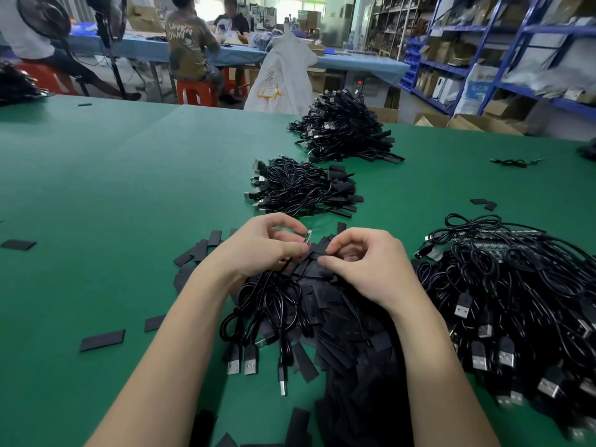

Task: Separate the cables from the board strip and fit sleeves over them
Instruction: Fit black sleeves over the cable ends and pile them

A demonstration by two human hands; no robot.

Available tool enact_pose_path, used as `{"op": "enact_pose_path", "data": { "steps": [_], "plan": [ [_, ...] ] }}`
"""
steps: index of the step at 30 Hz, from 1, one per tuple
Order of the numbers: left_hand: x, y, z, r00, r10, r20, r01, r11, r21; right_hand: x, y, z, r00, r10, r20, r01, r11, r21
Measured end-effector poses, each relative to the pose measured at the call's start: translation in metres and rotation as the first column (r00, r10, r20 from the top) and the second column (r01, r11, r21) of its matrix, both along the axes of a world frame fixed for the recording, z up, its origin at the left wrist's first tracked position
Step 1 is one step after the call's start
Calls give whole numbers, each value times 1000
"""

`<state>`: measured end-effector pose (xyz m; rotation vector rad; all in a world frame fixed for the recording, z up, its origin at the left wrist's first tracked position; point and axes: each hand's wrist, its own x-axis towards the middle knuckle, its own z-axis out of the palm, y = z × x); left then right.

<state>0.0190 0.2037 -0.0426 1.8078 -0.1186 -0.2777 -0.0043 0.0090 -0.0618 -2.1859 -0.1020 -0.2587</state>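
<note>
green table [96,175] | blue shelving [503,59] right | red stools [193,91] | blue bench [354,64] behind

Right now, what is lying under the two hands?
Under the left hand and right hand lies a heap of flat black sleeves, with black USB cables on it. The green table beneath the heap is covered.

We were in a factory workshop: blue metal storage shelves [503,56], heaps of black USB cables [345,130], seated workers [190,43].
</note>
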Motion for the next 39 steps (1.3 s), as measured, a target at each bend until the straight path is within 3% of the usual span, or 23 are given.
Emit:
{"op": "enact_pose_path", "data": {
  "steps": [13, 23, 39],
  "plan": [
    [-2, -3, -1, 1000, -19, 6, 19, 999, 32, 2, -3, 0, 999, 22, -26, -24, 998, -57],
    [0, -3, -2, 1000, -29, 10, 29, 999, 32, 4, -7, -1, 999, -15, 46, 16, 1000, -19],
    [-2, -8, 0, 995, -95, 23, 95, 995, -10, 1, -2, -1, 999, 40, -13, -40, 999, 37]
  ]
}}
